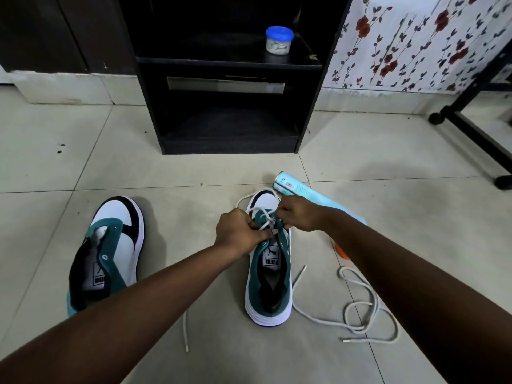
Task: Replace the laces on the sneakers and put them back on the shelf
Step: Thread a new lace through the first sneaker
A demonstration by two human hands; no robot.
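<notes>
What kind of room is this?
Probably a room in a home: a tiled floor, flowered wallpaper and a dark shelf unit with a small jar on it.

Two sneakers [109, 253] [268, 273], two laces [263, 214] [360, 309], one jar [279, 40], one can [299, 189].

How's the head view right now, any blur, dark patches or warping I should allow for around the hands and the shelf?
Head view: dim and soft; shelf interior almost black, only the blue-lidded jar readable; wide-angle bending curves the floor tile lines and stretches the forearms; left hand and right hand slightly blurred over the lace.
</notes>
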